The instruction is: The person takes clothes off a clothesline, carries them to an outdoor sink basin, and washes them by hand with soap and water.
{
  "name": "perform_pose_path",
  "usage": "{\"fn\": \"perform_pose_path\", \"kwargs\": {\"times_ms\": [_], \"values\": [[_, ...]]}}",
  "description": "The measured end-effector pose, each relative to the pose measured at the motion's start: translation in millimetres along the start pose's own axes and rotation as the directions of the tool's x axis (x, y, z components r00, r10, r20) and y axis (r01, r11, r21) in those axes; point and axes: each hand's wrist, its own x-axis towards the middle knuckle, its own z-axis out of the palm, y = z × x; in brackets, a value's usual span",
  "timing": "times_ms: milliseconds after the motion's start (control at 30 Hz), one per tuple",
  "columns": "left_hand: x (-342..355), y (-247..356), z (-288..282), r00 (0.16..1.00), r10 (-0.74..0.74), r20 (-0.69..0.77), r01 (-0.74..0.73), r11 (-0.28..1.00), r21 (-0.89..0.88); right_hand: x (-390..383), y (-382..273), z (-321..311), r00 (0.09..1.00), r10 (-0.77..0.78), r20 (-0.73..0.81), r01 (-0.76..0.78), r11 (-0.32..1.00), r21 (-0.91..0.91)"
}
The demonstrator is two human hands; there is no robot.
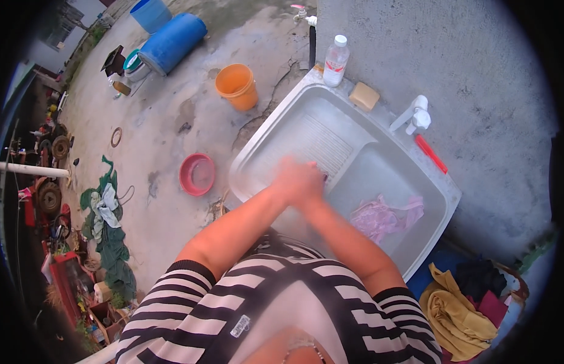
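From the sink (403, 167), a bucket (238, 88) stands on concrete (161, 115) at ten o'clock. Both hands (299, 182) blur together; whether their grip holds anything, I can't tell.

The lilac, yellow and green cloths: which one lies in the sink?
The lilac cloth; the yellow cloth lies outside the sink, the green cloth on the ground.

Head view: wide fisheye at head height, facing steeply down; sink (394, 161) near, floor (167, 142) farther, leftward.
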Motion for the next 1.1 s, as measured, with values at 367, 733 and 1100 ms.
{"fn": "perform_pose_path", "kwargs": {"times_ms": [367, 733, 1100], "values": [[-7, 20, 133, 0.851, -0.427, -0.304, 0.490, 0.855, 0.170, 37, 41, -188, 0.906, -0.374, 0.197, 0.280, 0.880, 0.383], [-25, 89, 164, 0.823, -0.440, -0.358, 0.566, 0.592, 0.574, 87, 94, -206, 0.858, -0.211, 0.469, -0.409, 0.272, 0.871], [-11, 53, 194, 0.777, -0.466, -0.422, 0.613, 0.711, 0.344, 74, 50, -218, 0.918, -0.106, 0.381, -0.157, 0.787, 0.596]]}}
